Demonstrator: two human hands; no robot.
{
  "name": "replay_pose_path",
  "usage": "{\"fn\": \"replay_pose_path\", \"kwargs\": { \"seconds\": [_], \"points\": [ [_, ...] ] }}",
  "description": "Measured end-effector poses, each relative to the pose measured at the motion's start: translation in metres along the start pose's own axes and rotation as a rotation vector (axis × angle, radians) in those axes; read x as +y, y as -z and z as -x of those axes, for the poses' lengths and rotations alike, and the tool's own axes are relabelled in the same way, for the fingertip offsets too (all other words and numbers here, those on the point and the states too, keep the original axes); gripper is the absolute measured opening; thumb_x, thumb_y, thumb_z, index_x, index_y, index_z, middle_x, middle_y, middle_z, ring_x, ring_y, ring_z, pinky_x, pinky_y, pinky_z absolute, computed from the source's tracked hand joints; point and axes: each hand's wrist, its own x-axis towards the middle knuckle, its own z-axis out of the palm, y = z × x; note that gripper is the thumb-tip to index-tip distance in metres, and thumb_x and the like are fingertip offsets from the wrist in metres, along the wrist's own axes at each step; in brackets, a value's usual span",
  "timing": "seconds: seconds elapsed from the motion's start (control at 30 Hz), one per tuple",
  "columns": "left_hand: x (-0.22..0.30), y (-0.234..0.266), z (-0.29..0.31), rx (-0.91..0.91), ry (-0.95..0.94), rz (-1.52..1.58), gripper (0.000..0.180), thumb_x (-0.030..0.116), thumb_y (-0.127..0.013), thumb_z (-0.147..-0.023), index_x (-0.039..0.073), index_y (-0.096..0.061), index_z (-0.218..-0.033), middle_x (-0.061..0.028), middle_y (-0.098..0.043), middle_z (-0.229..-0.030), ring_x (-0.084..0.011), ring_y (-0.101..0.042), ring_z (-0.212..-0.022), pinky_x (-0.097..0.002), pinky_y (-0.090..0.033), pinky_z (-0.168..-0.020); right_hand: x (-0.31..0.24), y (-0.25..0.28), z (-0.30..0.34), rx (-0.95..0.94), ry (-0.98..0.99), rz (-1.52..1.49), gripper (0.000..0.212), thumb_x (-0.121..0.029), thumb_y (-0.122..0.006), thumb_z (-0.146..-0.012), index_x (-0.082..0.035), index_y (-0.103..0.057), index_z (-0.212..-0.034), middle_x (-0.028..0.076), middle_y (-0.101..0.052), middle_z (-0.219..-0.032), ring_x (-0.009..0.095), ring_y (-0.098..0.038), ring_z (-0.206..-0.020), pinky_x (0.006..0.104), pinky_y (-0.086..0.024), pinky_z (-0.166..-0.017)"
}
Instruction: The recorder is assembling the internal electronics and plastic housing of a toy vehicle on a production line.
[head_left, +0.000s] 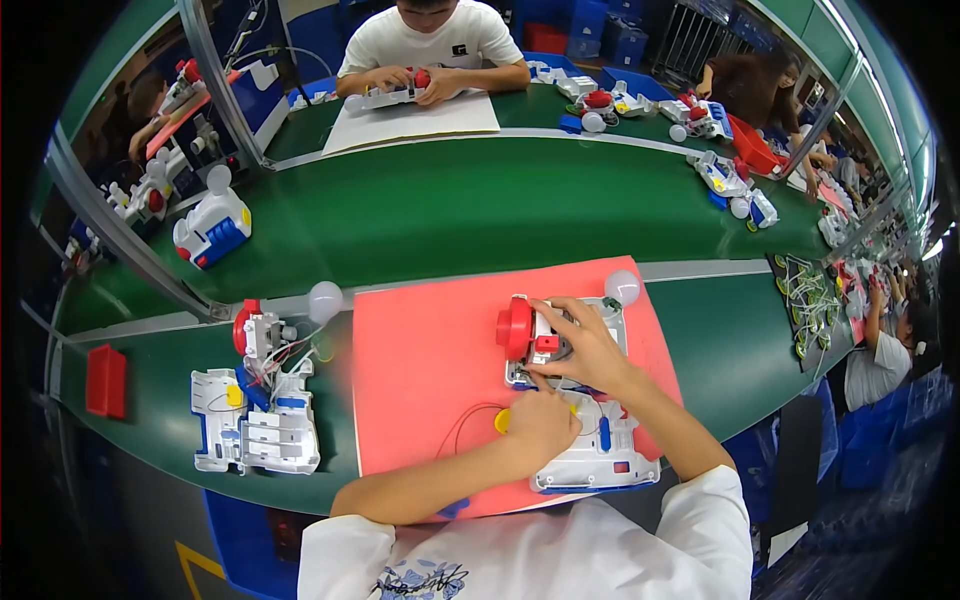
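Observation:
On a pink sheet lies an opened white plastic toy housing with blue and yellow parts inside. My right hand grips a white assembly with a red round knob, fingers over its top and thumb by its near side. Just below it, my left hand is closed, its fingertips at the assembly's near edge; what they pinch is hidden. Thin red wires trail left of that hand, next to a yellow disc. A white ball sits at the housing's far end.
At left lie another opened housing with wires and a red box. Beyond runs a green conveyor belt carrying an assembled white-and-blue toy. A co-worker sits opposite; a cable bundle lies right.

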Motion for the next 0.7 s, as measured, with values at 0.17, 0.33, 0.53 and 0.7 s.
{"fn": "replay_pose_path", "kwargs": {
  "seconds": [0.17,0.33,0.53,0.7],
  "points": [
    [0.004,0.036,0.015,-0.108,-0.166,-0.181,0.033,0.023,-0.058,-0.083,-0.006,-0.072,-0.094,-0.0281,-0.066,-0.076,-0.0291,-0.07,-0.062,-0.0432,-0.053,-0.048,0.0,-0.006,-0.009,-0.031,0.055,0.101,0.087,-0.038,-0.087,-0.066,-0.004,-0.053,-0.138,0.018,-0.057,-0.126,0.037,-0.055,-0.114,0.0449,-0.045,-0.096],
    [-0.067,0.113,-0.003,0.322,-0.125,0.546,0.021,0.023,-0.063,-0.091,0.007,-0.069,-0.103,-0.0178,-0.068,-0.1,-0.0317,-0.067,-0.089,-0.0401,-0.054,-0.075,0.002,0.001,-0.004,-0.005,0.057,0.19,0.086,-0.039,-0.086,-0.068,-0.003,-0.052,-0.138,0.018,-0.06,-0.126,0.036,-0.056,-0.113,0.0444,-0.044,-0.099],
    [-0.128,0.048,-0.054,-0.002,-0.118,1.282,0.054,0.028,-0.067,-0.095,0.009,-0.045,-0.142,-0.0095,-0.051,-0.138,-0.0199,-0.046,-0.13,-0.0344,-0.037,-0.109,0.0,0.008,-0.007,0.015,-0.006,-0.028,0.088,-0.04,-0.086,-0.07,-0.004,-0.048,-0.14,0.019,-0.055,-0.134,0.035,-0.052,-0.123,0.0449,-0.041,-0.104],
    [-0.128,0.041,-0.052,0.027,-0.113,1.256,0.047,0.019,-0.07,-0.093,0.008,-0.051,-0.135,-0.0076,-0.056,-0.128,-0.0177,-0.052,-0.122,-0.0329,-0.042,-0.104,0.0,0.051,0.036,0.23,-0.18,-0.115,0.07,-0.031,-0.082,-0.077,-0.008,-0.054,-0.137,0.017,-0.055,-0.132,0.034,-0.053,-0.123,0.0427,-0.042,-0.103]
  ]
}}
